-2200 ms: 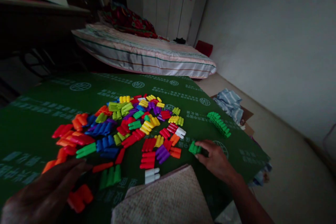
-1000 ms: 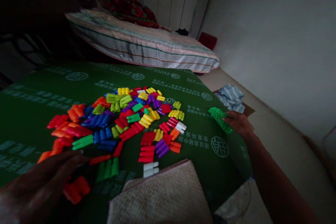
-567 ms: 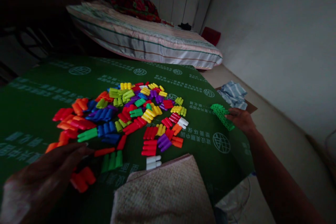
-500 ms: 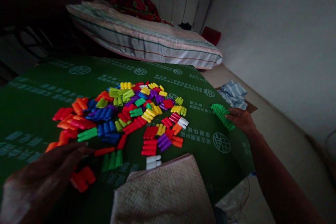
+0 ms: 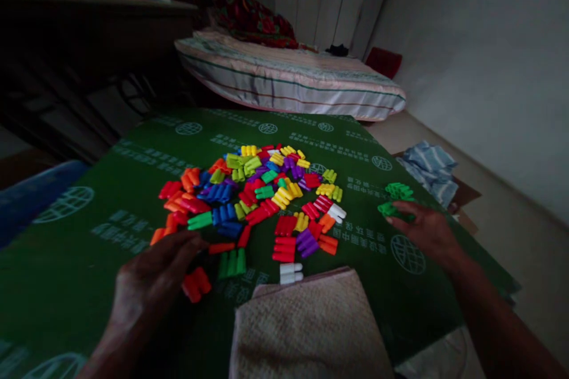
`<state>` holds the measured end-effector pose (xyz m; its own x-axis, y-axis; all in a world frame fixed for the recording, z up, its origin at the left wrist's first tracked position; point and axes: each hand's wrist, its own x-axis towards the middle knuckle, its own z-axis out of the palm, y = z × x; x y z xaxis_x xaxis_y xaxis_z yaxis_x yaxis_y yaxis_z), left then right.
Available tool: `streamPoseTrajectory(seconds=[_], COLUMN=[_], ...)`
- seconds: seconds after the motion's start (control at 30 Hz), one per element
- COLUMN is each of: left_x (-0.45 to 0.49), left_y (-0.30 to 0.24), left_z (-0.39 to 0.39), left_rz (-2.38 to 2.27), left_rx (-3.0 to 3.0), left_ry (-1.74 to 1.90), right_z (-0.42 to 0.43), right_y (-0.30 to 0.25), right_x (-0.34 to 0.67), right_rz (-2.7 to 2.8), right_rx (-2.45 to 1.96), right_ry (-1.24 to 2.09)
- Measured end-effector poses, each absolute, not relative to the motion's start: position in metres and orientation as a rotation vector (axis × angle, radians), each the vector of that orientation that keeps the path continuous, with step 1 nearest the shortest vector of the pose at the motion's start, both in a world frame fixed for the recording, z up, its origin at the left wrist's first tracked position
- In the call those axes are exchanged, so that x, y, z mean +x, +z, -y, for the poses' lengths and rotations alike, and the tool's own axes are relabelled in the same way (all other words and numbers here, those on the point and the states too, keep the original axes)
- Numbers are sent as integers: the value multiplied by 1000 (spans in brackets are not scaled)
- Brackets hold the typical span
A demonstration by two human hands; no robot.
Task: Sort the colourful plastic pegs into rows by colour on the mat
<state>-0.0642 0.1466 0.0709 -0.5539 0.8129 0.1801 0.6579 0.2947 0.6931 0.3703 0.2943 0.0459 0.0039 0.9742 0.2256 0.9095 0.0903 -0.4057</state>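
Observation:
My left hand point(image 5: 162, 272) is low over the green table point(image 5: 128, 189), thumb and fingers pressed together; whatever is between them is hidden. Just beyond its fingertips lies an orange-red toy block point(image 5: 221, 247), with a red block point(image 5: 195, 284) below the hand and a dark green block point(image 5: 232, 263) to the right. On the right side, my right hand point(image 5: 424, 231) pinches a small green block point(image 5: 388, 209). Right behind it sits a bright green cluster of joined blocks point(image 5: 399, 191); whether the two touch I cannot tell.
Many coloured blocks point(image 5: 264, 192) lie spread over the middle of the table. A folded beige cloth point(image 5: 306, 325) covers the near edge. Beyond stands a bed point(image 5: 288, 80); blue striped fabric point(image 5: 429, 166) lies off the table's right side, near a white wall point(image 5: 498, 71).
The view has swung left, so everything sits further right. My right hand, earlier at the long green piece, now pinches a small green block in front of the cluster. My left hand stays beside the same blocks.

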Motion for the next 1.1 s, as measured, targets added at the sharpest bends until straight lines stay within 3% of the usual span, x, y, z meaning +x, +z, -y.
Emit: streamPoseTrajectory(seconds=[0.43, 0.7, 0.93, 1.1], left_x=[-67, -67, -77, -78], left_y=[65, 62, 47, 41], left_z=[-148, -145, -143, -143], left_rz=[-2062, -2005, -2034, -2005], left_rx=[1041, 1010, 1071, 1109], left_ry=[1288, 1331, 1267, 1279], right_z=[-275, -281, -293, -318], right_y=[8, 40, 71, 93], right_x=[333, 292, 215, 140], right_rz=[2299, 2321, 2396, 2579], right_rx=[-1784, -1745, -1488, -1561], right_ry=[144, 31, 224, 225])
